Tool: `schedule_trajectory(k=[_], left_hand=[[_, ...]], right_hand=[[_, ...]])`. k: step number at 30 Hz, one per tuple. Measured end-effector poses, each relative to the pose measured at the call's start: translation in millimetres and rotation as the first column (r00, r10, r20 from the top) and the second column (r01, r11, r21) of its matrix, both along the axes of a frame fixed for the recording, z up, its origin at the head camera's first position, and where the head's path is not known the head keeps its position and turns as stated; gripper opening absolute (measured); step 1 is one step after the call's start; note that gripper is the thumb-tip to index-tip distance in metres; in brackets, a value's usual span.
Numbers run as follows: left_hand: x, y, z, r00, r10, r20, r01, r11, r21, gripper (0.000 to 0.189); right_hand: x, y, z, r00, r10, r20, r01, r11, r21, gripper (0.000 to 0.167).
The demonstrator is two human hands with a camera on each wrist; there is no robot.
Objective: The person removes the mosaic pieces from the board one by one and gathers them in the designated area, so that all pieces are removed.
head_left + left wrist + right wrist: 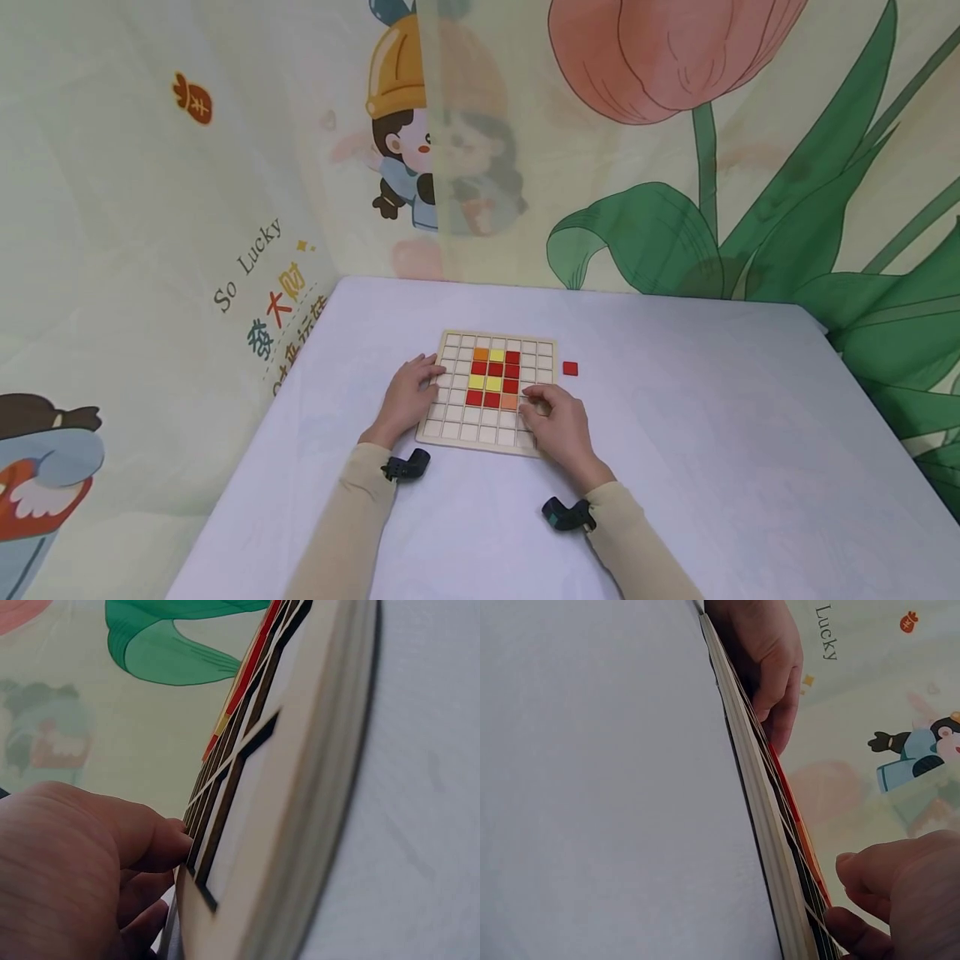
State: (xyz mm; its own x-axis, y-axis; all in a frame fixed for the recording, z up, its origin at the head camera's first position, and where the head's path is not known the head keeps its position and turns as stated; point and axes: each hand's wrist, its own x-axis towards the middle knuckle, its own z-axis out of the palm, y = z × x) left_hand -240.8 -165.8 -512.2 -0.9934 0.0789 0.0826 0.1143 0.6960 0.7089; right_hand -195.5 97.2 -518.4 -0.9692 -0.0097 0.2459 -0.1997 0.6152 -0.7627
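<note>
A square pale wooden grid board (pixel 457 421) lies on the table, with red, yellow and orange square tiles (pixel 496 369) filling cells around its middle. My left hand (pixel 411 396) holds the board's left edge; in the left wrist view its thumb (pixel 154 844) lies on the edge cells and other fingers curl beside the rim. Over the right side of the board hovers my right hand (pixel 558 421), close to an orange tile (pixel 508 402). Its thumb and index finger are bent and apart, and no tile shows between them. One loose red tile (pixel 570 368) lies just right of the board.
A white cloth covers the table (pixel 720 467). Behind it and on the left hang printed curtains (pixel 480 258). A black wrist camera (pixel 408 465) sits on the left wrist, and another black camera (pixel 567 514) on the right.
</note>
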Motion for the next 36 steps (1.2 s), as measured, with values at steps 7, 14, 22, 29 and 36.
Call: schedule_trajectory(k=[7,14,22,29,36], left_hand=[[-1.6,1.6,3.1,1.0,-0.005,0.006,0.005,1.0,0.001,0.034],[-2.8,3.0,2.2,1.0,-0.006,0.002,0.006,1.0,0.001,0.035],[-3.3,5.1,2.1,1.0,-0.006,-0.006,0.006,1.0,-0.005,0.035],[-5.5,4.9,1.7,1.0,-0.01,-0.002,0.01,1.0,-0.013,0.035],[-2.2,3.0,-3.2,1.0,0.002,0.0,-0.002,1.0,0.005,0.035]], right_hand=[[-0.1,-8.7,0.9,0.999,-0.033,-0.007,0.034,0.994,0.108,0.027],[0.3,-17.4,1.5,0.998,-0.061,-0.018,0.063,0.99,0.127,0.026],[0.4,-17.7,-1.2,0.996,-0.068,-0.057,0.075,0.989,0.125,0.023],[-4.5,-16.2,-1.3,0.996,-0.065,-0.058,0.074,0.983,0.167,0.024],[-4.6,-17.9,-5.0,0.998,-0.062,-0.022,0.065,0.984,0.164,0.024]])
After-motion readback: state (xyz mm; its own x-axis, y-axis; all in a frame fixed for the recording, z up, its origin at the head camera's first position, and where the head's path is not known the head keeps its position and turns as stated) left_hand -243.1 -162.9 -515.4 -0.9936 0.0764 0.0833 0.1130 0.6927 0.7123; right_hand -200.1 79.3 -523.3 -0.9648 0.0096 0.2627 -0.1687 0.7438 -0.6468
